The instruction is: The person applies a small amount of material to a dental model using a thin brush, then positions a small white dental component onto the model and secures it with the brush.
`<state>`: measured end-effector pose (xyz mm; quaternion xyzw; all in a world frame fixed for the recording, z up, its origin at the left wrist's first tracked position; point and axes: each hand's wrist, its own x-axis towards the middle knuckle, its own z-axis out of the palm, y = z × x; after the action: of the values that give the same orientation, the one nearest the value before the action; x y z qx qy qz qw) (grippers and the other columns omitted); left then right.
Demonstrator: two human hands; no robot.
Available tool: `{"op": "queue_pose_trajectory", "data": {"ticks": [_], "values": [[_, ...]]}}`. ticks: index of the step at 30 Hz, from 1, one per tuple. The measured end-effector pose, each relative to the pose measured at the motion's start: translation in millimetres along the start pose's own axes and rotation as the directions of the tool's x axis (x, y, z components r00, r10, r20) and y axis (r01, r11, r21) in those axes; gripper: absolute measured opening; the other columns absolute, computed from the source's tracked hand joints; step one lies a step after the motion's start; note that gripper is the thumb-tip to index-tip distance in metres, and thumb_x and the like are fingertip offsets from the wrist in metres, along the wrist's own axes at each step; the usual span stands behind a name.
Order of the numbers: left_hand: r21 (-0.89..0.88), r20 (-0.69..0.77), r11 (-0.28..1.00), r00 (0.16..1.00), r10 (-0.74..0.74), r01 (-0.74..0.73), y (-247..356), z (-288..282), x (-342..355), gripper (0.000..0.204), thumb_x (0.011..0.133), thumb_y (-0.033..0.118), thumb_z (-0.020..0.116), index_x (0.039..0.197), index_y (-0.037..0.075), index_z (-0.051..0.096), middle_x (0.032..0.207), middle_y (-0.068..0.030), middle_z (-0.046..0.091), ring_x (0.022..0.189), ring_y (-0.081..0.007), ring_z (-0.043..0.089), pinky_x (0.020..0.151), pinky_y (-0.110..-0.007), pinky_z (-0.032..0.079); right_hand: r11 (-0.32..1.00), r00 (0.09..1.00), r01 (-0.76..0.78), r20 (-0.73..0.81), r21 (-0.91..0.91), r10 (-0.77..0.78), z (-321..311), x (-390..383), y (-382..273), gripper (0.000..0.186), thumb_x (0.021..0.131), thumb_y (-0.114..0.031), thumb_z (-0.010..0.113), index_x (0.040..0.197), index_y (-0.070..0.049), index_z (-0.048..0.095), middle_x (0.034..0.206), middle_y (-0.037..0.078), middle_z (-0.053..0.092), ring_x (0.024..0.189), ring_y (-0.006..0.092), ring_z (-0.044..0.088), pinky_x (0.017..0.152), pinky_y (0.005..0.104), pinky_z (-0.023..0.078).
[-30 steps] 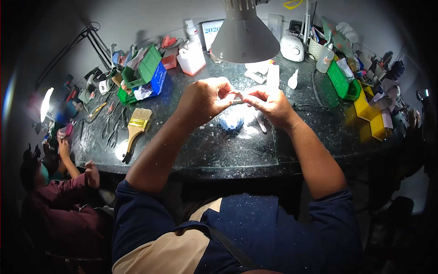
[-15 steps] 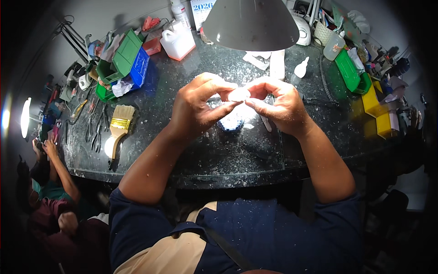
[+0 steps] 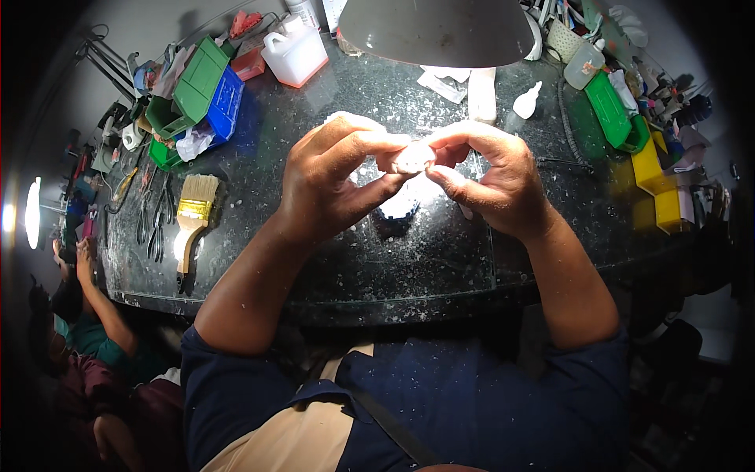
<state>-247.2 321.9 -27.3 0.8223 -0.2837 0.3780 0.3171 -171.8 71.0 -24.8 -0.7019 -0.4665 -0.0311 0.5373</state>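
Over the middle of the dark bench, under the lamp, I hold a small whitish, rounded piece (image 3: 412,160) between both hands. My left hand (image 3: 334,173) pinches its left side with thumb and fingertips. My right hand (image 3: 501,179) is closed on its right edge, thumb below and index finger above. Glare and my fingers hide much of the piece, so its kind cannot be made out. Beneath my hands a small blue object (image 3: 399,213) rests on the brightly lit bench, partly covered from view.
A grey lampshade (image 3: 436,35) hangs just beyond my hands. Leftward lie a flat brush (image 3: 193,216), pliers (image 3: 159,224), a blue bin (image 3: 226,106) and a white jug (image 3: 293,57). Rightward are a white squeeze bulb (image 3: 527,102), a green bin (image 3: 610,114) and yellow bins (image 3: 654,173). People sit far left.
The view has shifted slightly, so the bench things sit differently. My hands keep hold of the whitish piece, which looks slightly turned, and my right index finger lies straighter.
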Motion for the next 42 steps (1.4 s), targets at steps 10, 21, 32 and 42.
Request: {"op": "queue_pose_trajectory", "data": {"ticks": [10, 21, 32, 42], "values": [[-0.114, 0.154, 0.966, 0.965, -0.214, 0.232, 7.6, -4.4, 3.2, 0.030, 0.081, 0.012, 0.096, 0.106, 0.006, 0.081, 0.103, -0.0089, 0.079, 0.092, -0.0206, 0.076, 0.084, -0.036, 0.061, 0.998, 1.000, 0.007, 0.014, -0.056, -0.006, -2.8, -0.5, 4.7, 0.025, 0.094, -0.018, 0.088, 0.110, -0.001, 0.080, 0.093, 0.008, 0.080, 0.083, 0.0135, 0.074, 0.078, 0.0300, 0.060], [-0.622, 0.525, 0.242, 0.627, -0.576, 0.744, 10.6, -2.2, 1.1, 0.032, 0.110, 0.026, 0.072, 0.126, -0.001, 0.064, 0.114, -0.0124, 0.076, 0.107, -0.0217, 0.077, 0.098, -0.041, 0.061, 0.999, 0.999, -0.041, 0.034, -0.003, 0.041, -5.2, 2.4, 13.3, 0.025, 0.102, -0.016, 0.081, 0.119, 0.002, 0.081, 0.105, 0.012, 0.082, 0.094, 0.0179, 0.076, 0.089, 0.0331, 0.061], [-0.737, 0.537, -0.034, 0.554, -0.636, 0.675, 22.7, -1.1, 8.6, 0.052, 0.104, 0.017, 0.078, 0.147, -0.001, 0.053, 0.138, -0.0165, 0.069, 0.125, -0.0247, 0.073, 0.105, -0.039, 0.063, 0.947, 0.964, -0.234, -0.077, 0.221, 0.256, 5.1, -2.2, 7.1, 0.024, 0.104, -0.021, 0.083, 0.115, -0.002, 0.074, 0.104, 0.008, 0.079, 0.094, 0.0134, 0.073, 0.087, 0.0308, 0.059], [-0.688, 0.522, 0.095, 0.581, -0.624, 0.720, 9.7, 2.8, -2.8, 0.049, 0.103, 0.014, 0.079, 0.143, -0.002, 0.057, 0.134, -0.0155, 0.073, 0.128, -0.0208, 0.071, 0.114, -0.036, 0.054, 0.995, 0.997, 0.002, -0.081, -0.103, -0.010, 10.9, 1.6, 6.0, 0.028, 0.091, -0.015, 0.091, 0.112, -0.004, 0.077, 0.095, 0.005, 0.073, 0.081, 0.0134, 0.069, 0.074, 0.0296, 0.059]]}}
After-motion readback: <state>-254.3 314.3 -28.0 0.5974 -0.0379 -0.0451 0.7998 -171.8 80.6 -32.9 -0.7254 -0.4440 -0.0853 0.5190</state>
